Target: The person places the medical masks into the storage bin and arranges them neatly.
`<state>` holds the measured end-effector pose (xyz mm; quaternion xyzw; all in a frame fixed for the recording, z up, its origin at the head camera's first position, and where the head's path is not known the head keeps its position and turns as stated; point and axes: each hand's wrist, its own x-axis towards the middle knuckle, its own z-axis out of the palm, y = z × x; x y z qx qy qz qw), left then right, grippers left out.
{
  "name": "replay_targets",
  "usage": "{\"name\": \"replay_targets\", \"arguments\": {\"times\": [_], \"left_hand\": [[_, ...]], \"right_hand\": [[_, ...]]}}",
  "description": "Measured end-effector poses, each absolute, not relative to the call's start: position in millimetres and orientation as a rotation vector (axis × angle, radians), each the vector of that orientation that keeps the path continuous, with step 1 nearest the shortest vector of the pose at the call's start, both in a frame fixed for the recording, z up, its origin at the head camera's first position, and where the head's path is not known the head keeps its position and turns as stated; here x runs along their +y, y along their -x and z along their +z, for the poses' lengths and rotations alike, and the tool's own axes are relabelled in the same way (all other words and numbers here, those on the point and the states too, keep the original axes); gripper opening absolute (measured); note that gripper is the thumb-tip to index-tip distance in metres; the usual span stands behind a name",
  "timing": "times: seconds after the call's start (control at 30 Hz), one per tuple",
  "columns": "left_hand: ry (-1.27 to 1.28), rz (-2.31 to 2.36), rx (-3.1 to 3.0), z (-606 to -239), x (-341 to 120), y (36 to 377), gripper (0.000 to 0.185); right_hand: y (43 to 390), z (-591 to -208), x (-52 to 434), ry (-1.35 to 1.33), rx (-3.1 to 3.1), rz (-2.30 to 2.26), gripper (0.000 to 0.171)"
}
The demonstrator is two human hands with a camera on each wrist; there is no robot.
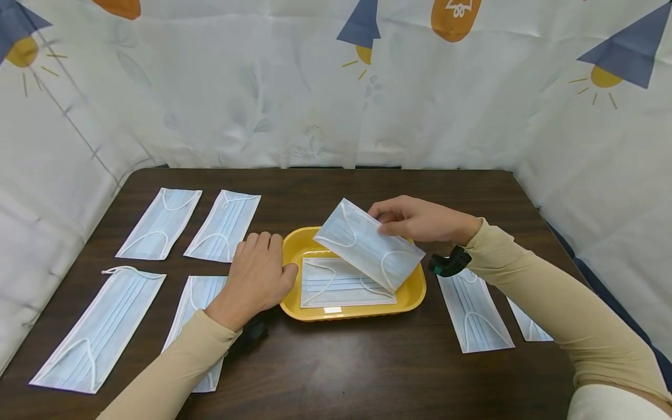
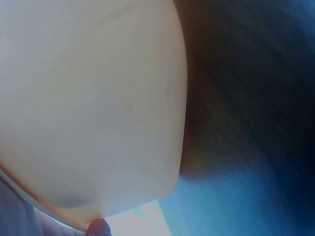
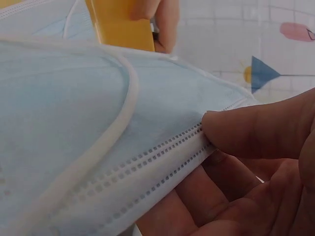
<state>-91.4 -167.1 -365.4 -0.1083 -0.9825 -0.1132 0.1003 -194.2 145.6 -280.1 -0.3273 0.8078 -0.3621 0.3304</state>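
A yellow tray [image 1: 415, 291] sits mid-table with one light blue face mask [image 1: 336, 287] lying flat in it. My right hand [image 1: 415, 219] pinches a second blue mask [image 1: 367, 244] by its upper edge and holds it tilted over the tray; the right wrist view shows my thumb [image 3: 246, 129] pressed on the mask's stitched edge [image 3: 147, 162]. My left hand [image 1: 258, 274] rests on the table with its fingers against the tray's left rim [image 1: 287, 256]. The left wrist view is filled by the blurred yellow tray wall [image 2: 93, 108].
Several more masks lie flat on the dark wooden table [image 1: 367, 361]: two at the back left [image 1: 160, 223] [image 1: 224, 225], two at the front left [image 1: 102, 326] [image 1: 196, 303], two at the right [image 1: 475, 312] [image 1: 527, 326]. A patterned white cloth [image 1: 262, 87] walls in the table.
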Motion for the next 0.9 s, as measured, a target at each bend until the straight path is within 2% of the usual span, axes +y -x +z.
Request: {"name": "replay_targets", "arguments": {"times": [0.23,0.63,0.9], "left_hand": [[0.311,-0.332,-2.914,-365,-167,91,0.025],[0.312,-0.32,-2.911,-364,-167,91,0.025],[0.308,-0.326,-2.928,-365,-167,92,0.027]], "right_hand": [[195,-285,133,0.927,2.076,-0.851,0.027],[193,-287,113,1.027,2.091,-0.667,0.024],[192,-292,100,1.023,2.099,-0.527,0.032]]}}
